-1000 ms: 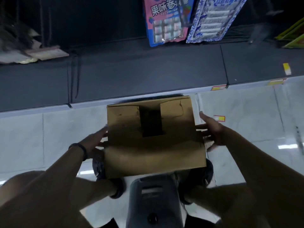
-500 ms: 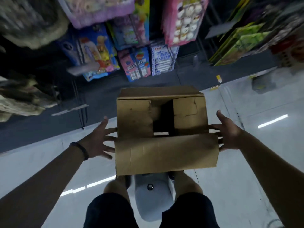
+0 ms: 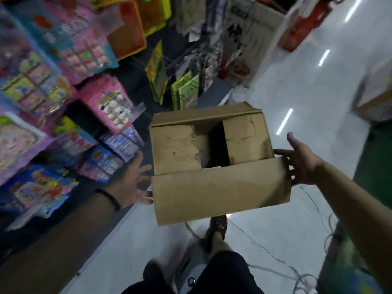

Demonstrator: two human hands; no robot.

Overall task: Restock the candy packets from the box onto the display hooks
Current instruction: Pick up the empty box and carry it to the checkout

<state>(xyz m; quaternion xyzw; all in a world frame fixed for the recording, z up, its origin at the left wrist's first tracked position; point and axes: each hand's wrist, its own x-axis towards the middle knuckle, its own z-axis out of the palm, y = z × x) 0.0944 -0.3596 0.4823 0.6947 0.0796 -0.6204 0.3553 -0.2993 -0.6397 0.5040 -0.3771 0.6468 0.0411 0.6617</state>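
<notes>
A brown cardboard box [image 3: 220, 187] is held up in the middle of the view, its top flaps partly folded in with a dark gap between them. My left hand [image 3: 132, 181] presses flat against the box's left side, fingers spread. My right hand [image 3: 301, 164] presses against its right side, thumb raised. The box's contents are hidden in the dark gap. Colourful candy packets [image 3: 110, 107] hang in rows on the display at the left.
More hanging packets, yellow-green ones [image 3: 186, 94] among them, line the aisle further back. A white glossy floor [image 3: 286, 240] runs to the right, with thin cords [image 3: 305, 270] on it. My legs and a grey stool [image 3: 191, 272] are below the box.
The box has been lifted off the stool and carried between both hands; the view has swung up and left, bringing the packed candy display into sight.
</notes>
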